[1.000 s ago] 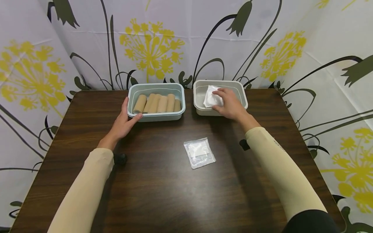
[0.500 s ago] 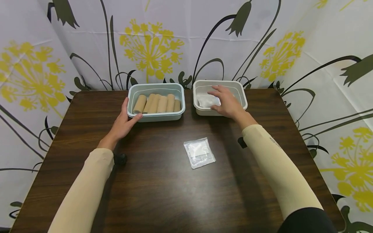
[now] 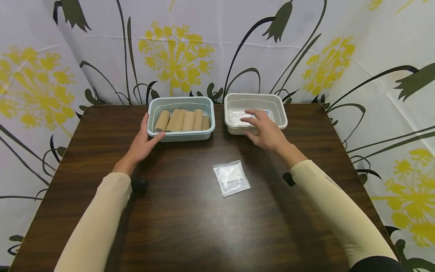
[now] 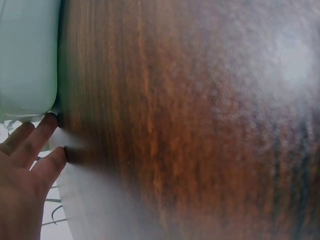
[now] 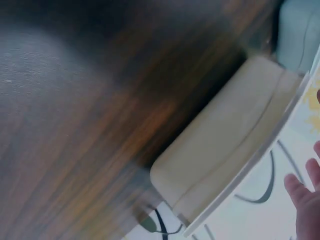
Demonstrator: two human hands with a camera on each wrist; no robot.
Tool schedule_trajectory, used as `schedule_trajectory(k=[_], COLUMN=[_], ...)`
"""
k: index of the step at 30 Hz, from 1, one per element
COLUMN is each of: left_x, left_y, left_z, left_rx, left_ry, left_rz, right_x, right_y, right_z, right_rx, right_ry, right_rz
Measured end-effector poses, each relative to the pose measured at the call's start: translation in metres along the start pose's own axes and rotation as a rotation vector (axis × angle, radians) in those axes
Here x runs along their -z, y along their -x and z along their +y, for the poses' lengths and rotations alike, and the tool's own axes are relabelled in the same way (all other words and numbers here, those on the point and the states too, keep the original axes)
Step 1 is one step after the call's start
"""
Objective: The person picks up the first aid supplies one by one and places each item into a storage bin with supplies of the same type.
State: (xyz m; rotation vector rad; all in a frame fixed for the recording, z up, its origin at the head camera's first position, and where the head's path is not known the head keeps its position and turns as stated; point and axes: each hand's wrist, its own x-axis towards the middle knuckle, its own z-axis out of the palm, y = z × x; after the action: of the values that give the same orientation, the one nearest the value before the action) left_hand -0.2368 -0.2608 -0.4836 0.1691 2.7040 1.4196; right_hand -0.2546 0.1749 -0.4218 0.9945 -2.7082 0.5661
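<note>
A light-blue bin (image 3: pixel 185 136) stands at the back of the table, several cardboard tubes (image 3: pixel 188 121) lying side by side in it. My left hand (image 3: pixel 140 145) rests against its left front corner, the thumb along the front and the straight fingers (image 4: pixel 42 132) at the side. To the right is a beige bin (image 3: pixel 256 97) holding white packets (image 3: pixel 236 118), partly hidden by my right hand (image 3: pixel 268 132). That hand hovers at the bin's front rim with fingers spread and nothing held. One flat, clear-edged white packet (image 3: pixel 232 177) lies on the table in front.
The dark wood table (image 3: pixel 190 226) reaches back to a white curtain (image 3: pixel 221 45) printed with yellow flowers and dark stems. A narrow gap separates the two bins.
My right hand has let go of a white packet, which now lies in the beige bin. The hand has drawn slightly toward the bin's front. My left hand has stayed on the blue bin.
</note>
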Motion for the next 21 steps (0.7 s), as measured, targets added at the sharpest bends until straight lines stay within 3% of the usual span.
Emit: schedule_trajectory(k=[4,6,13,16,21], left_x=[0.003,0.003,0.004,0.002,0.000], left_y=[0.002,0.002,0.001,0.002,0.002], left_z=[0.000,0.001,0.002,0.002,0.004], left_rx=[0.010,0.009,0.015,0.014,0.011], left_ry=[-0.003,-0.003,-0.003,-0.003,0.003], left_rz=[-0.005,-0.005,-0.002,-0.002,-0.006], right_x=[-0.009,-0.014,-0.036,-0.045,-0.054], right_y=[0.015,0.023,0.046,0.052,0.059], right_z=[-0.014,-0.022,-0.053,-0.062,-0.065], right_rx=[0.097,0.129,0.123,0.108,0.089], right_ry=[0.022,0.002,-0.103,-0.106,-0.060], right_rz=[0.016,-0.024,-0.407,-0.503,-0.587])
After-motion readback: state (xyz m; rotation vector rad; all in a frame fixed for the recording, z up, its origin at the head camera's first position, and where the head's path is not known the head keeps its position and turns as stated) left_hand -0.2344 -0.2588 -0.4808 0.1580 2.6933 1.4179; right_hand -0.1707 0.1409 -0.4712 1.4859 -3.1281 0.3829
